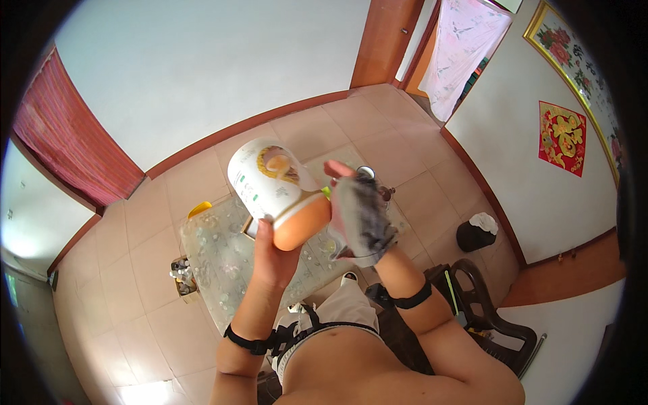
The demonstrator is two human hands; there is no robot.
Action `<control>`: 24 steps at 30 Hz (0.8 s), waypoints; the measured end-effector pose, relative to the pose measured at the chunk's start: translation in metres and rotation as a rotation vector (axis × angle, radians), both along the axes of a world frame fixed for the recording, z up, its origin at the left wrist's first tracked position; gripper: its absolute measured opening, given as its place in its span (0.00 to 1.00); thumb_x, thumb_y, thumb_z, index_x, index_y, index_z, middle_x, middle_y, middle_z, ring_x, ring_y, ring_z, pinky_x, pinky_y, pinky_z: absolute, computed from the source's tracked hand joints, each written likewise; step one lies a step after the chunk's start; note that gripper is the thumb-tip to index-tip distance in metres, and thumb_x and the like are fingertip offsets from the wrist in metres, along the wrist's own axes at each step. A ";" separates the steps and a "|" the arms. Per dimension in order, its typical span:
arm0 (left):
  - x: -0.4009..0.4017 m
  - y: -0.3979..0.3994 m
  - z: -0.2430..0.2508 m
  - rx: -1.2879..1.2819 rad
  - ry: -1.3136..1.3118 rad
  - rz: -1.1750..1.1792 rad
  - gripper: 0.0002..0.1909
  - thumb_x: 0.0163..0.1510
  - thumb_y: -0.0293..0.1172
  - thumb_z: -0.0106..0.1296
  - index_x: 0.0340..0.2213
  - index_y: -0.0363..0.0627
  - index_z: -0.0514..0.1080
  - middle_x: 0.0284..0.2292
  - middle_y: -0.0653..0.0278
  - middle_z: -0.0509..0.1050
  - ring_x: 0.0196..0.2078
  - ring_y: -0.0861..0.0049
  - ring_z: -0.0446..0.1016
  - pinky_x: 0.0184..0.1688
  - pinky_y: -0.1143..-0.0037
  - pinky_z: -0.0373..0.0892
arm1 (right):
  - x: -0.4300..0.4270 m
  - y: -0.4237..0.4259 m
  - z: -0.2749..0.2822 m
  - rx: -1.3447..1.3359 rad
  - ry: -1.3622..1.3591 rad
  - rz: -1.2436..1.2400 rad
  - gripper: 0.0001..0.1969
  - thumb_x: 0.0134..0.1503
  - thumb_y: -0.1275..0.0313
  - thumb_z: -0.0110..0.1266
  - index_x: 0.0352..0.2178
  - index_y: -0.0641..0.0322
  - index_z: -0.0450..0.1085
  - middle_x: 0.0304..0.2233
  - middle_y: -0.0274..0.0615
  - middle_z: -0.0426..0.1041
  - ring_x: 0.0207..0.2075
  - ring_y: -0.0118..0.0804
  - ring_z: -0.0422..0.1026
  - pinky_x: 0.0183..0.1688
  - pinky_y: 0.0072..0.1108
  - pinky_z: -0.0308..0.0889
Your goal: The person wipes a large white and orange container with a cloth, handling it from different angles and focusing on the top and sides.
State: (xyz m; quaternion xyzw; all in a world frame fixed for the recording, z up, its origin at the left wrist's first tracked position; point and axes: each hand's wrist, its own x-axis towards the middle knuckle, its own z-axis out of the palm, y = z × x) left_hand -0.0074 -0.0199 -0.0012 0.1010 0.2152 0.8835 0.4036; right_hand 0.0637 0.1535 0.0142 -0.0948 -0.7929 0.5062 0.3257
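Observation:
My left hand point(276, 263) grips a white canister point(268, 177) with an orange end point(301, 223), held tilted above the table. Its label carries a food picture and writing, and the label's edge near the orange end looks loose. Close to the canister's right side is my right hand point(339, 169), blurred, with some fingers showing. A grey and black cloth or glove point(362, 217) covers most of that hand. Whether the right hand touches the canister or holds anything cannot be made out.
Below is a table with a patterned clear cover point(217, 253), partly hidden by my arms. A yellow object point(200, 209) sits at its far left corner. A box of small items point(183, 276) stands left. To the right are a dark chair point(486, 314) and a black bin point(475, 238).

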 end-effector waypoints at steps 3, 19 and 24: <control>-0.001 0.000 -0.020 -0.064 0.298 0.116 0.40 0.61 0.57 0.47 0.63 0.41 0.53 0.61 0.56 0.61 0.63 0.62 0.63 0.65 0.61 0.59 | 0.004 -0.030 0.023 0.321 -0.223 -0.025 0.24 0.59 0.74 0.48 0.58 0.66 0.61 0.58 0.55 0.65 0.59 0.47 0.67 0.60 0.28 0.61; 0.008 -0.010 -0.007 -0.350 0.765 0.220 0.59 0.43 0.44 0.70 0.64 0.33 0.43 0.55 0.53 0.63 0.58 0.67 0.64 0.59 0.66 0.63 | -0.023 0.013 0.002 -1.039 0.157 0.343 0.28 0.68 0.54 0.42 0.60 0.64 0.59 0.49 0.40 0.74 0.48 0.28 0.73 0.53 0.23 0.68; 0.023 0.012 0.007 -0.403 0.787 0.212 0.58 0.41 0.37 0.71 0.63 0.33 0.44 0.54 0.52 0.64 0.57 0.66 0.65 0.58 0.65 0.64 | -0.006 0.004 0.044 -0.269 0.205 0.229 0.30 0.68 0.60 0.42 0.65 0.65 0.50 0.62 0.48 0.59 0.61 0.39 0.61 0.62 0.31 0.58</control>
